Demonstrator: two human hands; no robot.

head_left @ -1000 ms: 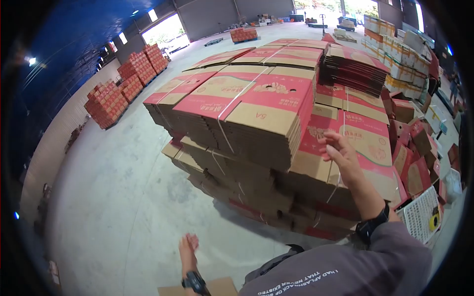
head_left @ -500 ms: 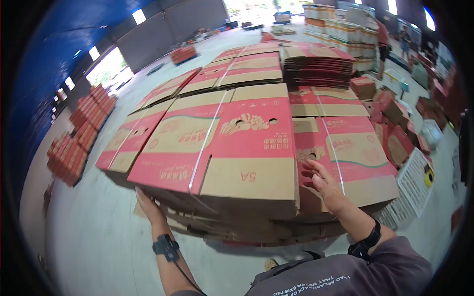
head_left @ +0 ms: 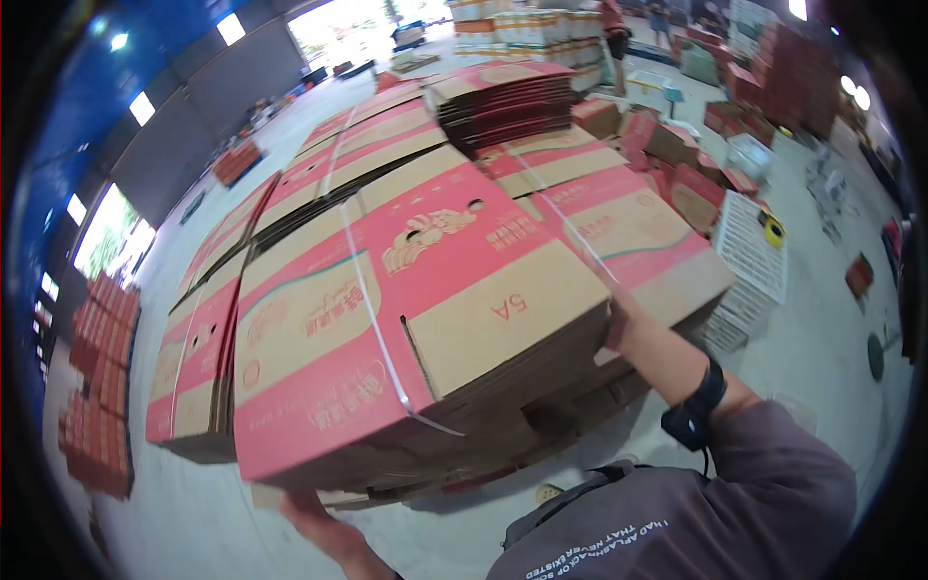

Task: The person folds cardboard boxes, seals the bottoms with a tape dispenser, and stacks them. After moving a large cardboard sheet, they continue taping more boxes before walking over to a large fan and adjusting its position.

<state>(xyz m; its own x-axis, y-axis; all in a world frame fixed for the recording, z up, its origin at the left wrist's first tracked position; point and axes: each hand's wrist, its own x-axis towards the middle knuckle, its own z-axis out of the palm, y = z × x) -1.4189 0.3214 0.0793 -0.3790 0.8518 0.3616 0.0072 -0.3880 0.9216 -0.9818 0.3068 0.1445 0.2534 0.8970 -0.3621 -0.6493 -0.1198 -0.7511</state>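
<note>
A strapped bundle of flattened cardboard boxes (head_left: 464, 280), red and tan and marked "5A", lies between my two hands at the front of a large stack. A white strap (head_left: 372, 314) runs across its top. My left hand (head_left: 314, 517) grips the bundle's near left corner from below, its fingers partly hidden by the cardboard. At the near right corner, my right hand (head_left: 622, 317) is pressed against the side, its fingertips tucked out of sight. The bundle sits turned slightly relative to its neighbours. Another strapped bundle (head_left: 638, 232) lies right beside it.
More bundles (head_left: 377, 140) continue behind, with a taller pile (head_left: 507, 101) of flat boxes. To the right are a white plastic crate (head_left: 749, 256), a yellow tape roll (head_left: 773, 230) and jumbled boxes (head_left: 677, 155). Red stacks (head_left: 101, 367) stand far left. A person (head_left: 616, 39) stands behind.
My right hand has moved from above the neighbouring bundle to the front bundle's right side. The front bundle has turned and shifted toward me. The view has swung right.
</note>
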